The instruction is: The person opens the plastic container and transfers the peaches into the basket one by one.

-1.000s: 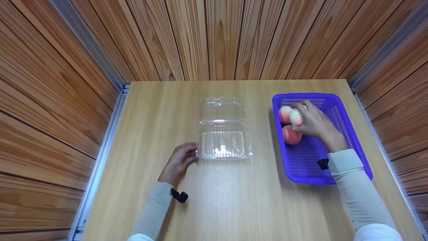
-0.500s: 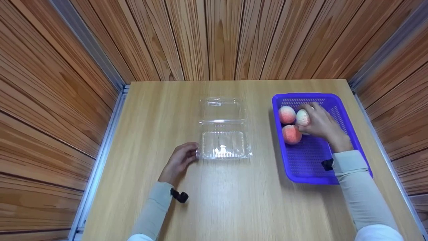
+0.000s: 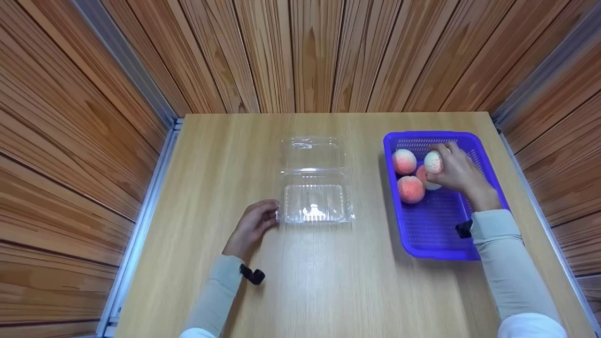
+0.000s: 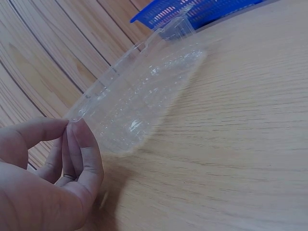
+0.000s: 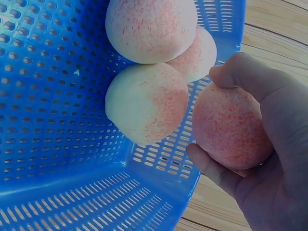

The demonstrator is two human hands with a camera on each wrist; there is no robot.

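Note:
My right hand (image 3: 462, 173) grips a pink-and-white peach (image 3: 433, 162) above the far part of a purple-blue plastic basket (image 3: 436, 255). In the right wrist view that peach (image 5: 233, 127) sits between thumb and fingers, close to the basket's wall. Three more peaches lie in the basket: one (image 3: 404, 162) at the far left, another (image 3: 411, 189) in front of it, and a third (image 3: 421, 176) partly hidden beneath the held one. My left hand (image 3: 253, 223) pinches the near left edge of a clear plastic clamshell box (image 3: 313, 202), which lies unfolded with its lid away from me.
The wooden table (image 3: 328, 281) carries the box in its middle and the basket on its right. Wood-plank walls (image 3: 314, 56) rise behind it and at both sides. Metal rails (image 3: 141, 220) run along the table's sides.
My right hand has shifted a little right with the held peach, uncovering more of the peaches in the basket. The left hand and the clamshell box have stayed put.

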